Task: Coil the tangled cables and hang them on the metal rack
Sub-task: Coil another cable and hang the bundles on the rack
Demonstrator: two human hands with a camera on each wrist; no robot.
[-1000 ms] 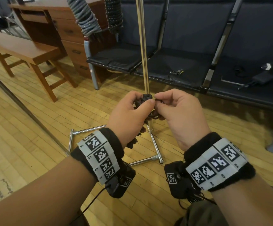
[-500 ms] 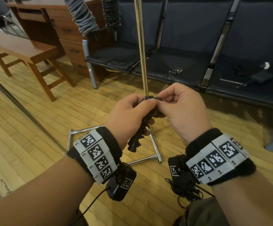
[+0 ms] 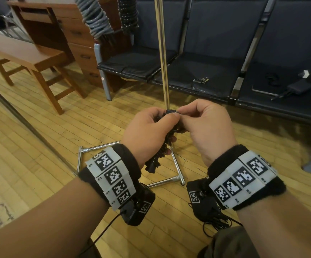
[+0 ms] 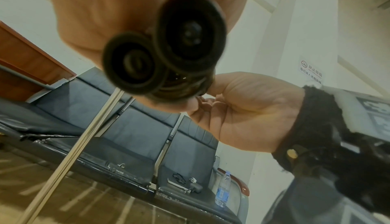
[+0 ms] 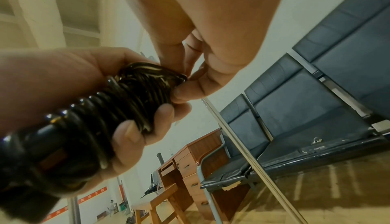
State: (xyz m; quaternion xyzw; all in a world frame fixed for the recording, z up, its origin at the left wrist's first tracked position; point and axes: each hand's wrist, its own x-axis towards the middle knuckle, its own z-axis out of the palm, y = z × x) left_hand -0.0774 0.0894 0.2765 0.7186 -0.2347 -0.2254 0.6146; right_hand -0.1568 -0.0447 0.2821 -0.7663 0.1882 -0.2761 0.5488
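Fingertips (image 5: 179, 92) of the right hand (image 3: 206, 127) pinch the top turns of a tightly wound black coiled cable (image 5: 118, 107), around which the left hand (image 3: 147, 133) is wrapped, in front of the chrome pole of the metal rack (image 3: 163, 53). Grey coiled cable (image 3: 95, 17) and another black coiled cable (image 3: 127, 13) already hang from the rack. Judged progress: winding nearly finished; hanging this coil remains.

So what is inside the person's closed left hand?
The left hand grips a black spiral-coiled cable; its plug end hangs out below. The right hand pinches the bundle's top. The coils under the left palm are covered.
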